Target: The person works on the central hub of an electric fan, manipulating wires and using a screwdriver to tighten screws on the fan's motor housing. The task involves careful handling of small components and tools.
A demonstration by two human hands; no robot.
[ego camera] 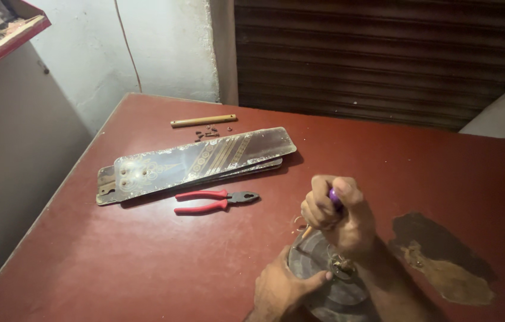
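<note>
- Head view: right hand (339,217) closing fist-tight around a purple-handled tool (334,195), pressing down over a dark round metal motor housing (324,280) at the near table edge.
- Left hand (282,286) bracing the housing's rim, fingers spread, gripping nothing.
- Lying well apart on the worn red table (115,262): stacked patterned fan blades (195,162), red-handled pliers (213,201), a wooden stick (203,121).

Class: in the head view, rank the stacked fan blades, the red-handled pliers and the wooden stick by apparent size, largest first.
1. Fan blades
2. Red-handled pliers
3. Wooden stick; it lies farther from the camera, so its rank against the pliers is unsure.

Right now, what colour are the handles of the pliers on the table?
Red, seen in the head view: pliers with dark metal jaws.
</note>
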